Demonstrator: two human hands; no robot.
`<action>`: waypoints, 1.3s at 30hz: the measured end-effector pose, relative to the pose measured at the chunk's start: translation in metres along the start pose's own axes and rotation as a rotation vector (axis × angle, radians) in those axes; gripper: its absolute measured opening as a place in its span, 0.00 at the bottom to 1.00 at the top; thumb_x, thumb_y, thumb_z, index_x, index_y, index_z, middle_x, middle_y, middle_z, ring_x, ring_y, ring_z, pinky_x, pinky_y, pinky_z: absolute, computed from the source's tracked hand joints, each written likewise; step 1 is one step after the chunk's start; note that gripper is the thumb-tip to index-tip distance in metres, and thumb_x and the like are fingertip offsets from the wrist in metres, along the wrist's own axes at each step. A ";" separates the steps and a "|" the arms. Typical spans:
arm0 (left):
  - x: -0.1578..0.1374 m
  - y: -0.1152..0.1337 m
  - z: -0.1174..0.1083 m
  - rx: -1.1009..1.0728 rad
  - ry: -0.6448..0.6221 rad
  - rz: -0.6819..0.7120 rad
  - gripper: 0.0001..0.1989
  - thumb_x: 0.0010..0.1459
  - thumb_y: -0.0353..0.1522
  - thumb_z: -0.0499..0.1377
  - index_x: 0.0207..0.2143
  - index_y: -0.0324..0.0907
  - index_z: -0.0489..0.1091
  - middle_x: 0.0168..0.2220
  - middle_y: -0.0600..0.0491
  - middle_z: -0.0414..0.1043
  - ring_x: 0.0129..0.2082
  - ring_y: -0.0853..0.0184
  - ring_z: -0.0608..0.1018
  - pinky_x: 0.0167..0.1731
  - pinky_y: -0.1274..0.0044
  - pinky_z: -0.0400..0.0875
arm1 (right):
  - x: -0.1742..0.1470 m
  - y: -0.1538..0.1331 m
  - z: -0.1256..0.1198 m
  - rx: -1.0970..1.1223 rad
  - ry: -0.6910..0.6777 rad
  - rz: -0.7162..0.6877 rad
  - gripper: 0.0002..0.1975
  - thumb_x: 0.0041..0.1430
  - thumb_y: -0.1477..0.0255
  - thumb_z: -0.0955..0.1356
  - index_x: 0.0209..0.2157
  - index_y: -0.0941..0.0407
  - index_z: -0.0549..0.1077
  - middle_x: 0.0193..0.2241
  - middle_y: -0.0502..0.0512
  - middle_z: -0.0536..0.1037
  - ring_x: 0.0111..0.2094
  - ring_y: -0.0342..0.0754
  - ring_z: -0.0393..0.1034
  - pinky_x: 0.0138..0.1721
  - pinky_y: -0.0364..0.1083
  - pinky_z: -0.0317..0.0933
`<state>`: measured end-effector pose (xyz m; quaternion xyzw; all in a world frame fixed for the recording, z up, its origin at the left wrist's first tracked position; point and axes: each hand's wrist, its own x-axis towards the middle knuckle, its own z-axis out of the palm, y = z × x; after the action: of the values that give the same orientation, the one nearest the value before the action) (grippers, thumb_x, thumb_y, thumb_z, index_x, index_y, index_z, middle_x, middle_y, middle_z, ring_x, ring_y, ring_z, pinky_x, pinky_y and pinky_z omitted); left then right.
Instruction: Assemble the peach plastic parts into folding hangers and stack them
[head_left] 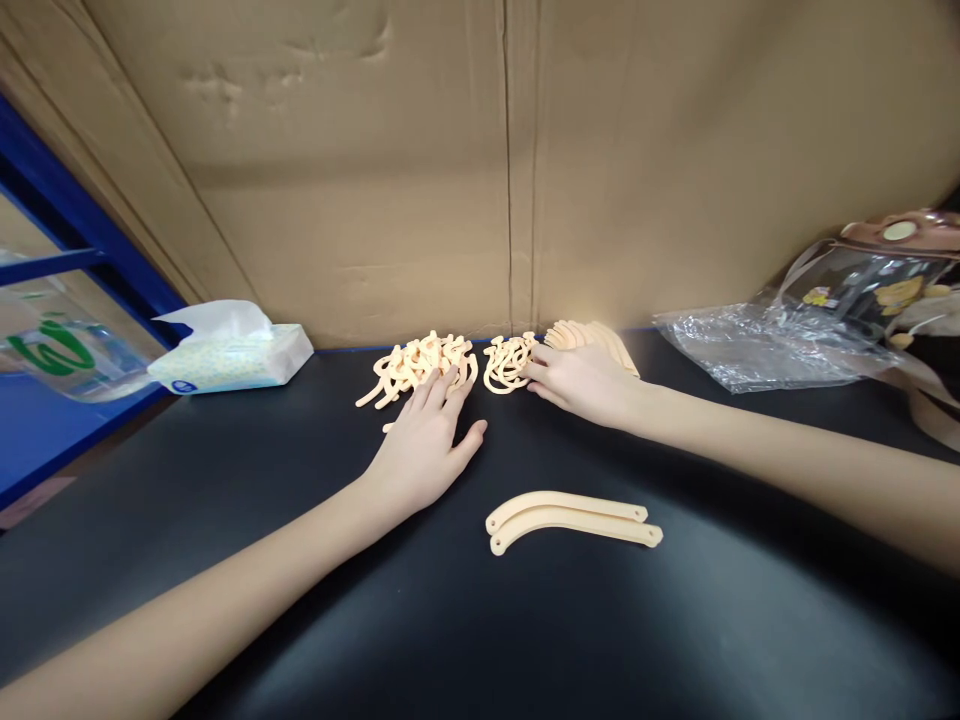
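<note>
My left hand (420,445) lies palm down with its fingers spread, fingertips over the near edge of a heap of small cream, hook-ended curved pieces (409,365). Farther right, my right hand (581,382) reaches to a smaller pile of thin cream ring-like pieces (506,365). Its fingertips touch the pile's right side, slightly apart, and no piece shows held in them. Behind that hand, a stack of long curved cream strips (600,338) is partly covered. Nearer to me lie two long curved cream bars (570,515), side by side, with holes at their ends.
The black tabletop (375,620) meets a cardboard wall (375,200) at the back. A tissue pack (236,355) stands at the left, near a blue frame (45,190) and a clear bottle (75,350). At the right are a clear plastic bag (757,350) and a transparent pouch (855,285).
</note>
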<state>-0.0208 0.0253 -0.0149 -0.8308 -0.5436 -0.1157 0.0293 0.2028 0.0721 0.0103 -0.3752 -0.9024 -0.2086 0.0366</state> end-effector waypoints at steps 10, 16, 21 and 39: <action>-0.001 -0.002 -0.001 -0.003 -0.010 0.002 0.28 0.66 0.40 0.46 0.63 0.34 0.56 0.68 0.41 0.47 0.68 0.52 0.50 0.64 0.60 0.50 | 0.013 0.003 0.002 0.000 0.070 -0.100 0.14 0.69 0.74 0.58 0.36 0.60 0.73 0.38 0.58 0.77 0.33 0.47 0.69 0.27 0.46 0.45; -0.002 -0.005 0.002 -0.022 0.018 0.012 0.27 0.66 0.40 0.46 0.62 0.35 0.57 0.68 0.42 0.48 0.68 0.53 0.51 0.64 0.60 0.51 | -0.011 -0.004 -0.015 0.072 0.110 -0.101 0.13 0.68 0.71 0.59 0.35 0.58 0.73 0.34 0.56 0.77 0.30 0.46 0.68 0.26 0.45 0.46; -0.003 -0.006 0.001 -0.016 -0.006 -0.001 0.28 0.66 0.40 0.47 0.63 0.34 0.56 0.68 0.42 0.46 0.68 0.53 0.48 0.64 0.60 0.50 | -0.053 -0.008 -0.026 0.175 0.073 -0.119 0.13 0.69 0.70 0.58 0.36 0.55 0.73 0.31 0.52 0.74 0.28 0.44 0.68 0.28 0.45 0.53; 0.005 0.001 0.006 -0.034 -0.024 0.001 0.27 0.66 0.41 0.46 0.62 0.35 0.58 0.68 0.43 0.47 0.68 0.54 0.48 0.65 0.61 0.48 | -0.105 0.016 -0.021 0.543 -0.178 0.016 0.12 0.67 0.69 0.60 0.36 0.52 0.73 0.33 0.50 0.75 0.31 0.44 0.70 0.32 0.44 0.60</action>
<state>-0.0172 0.0301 -0.0199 -0.8329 -0.5413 -0.1150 0.0086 0.2871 0.0042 0.0115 -0.3755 -0.9220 0.0747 0.0578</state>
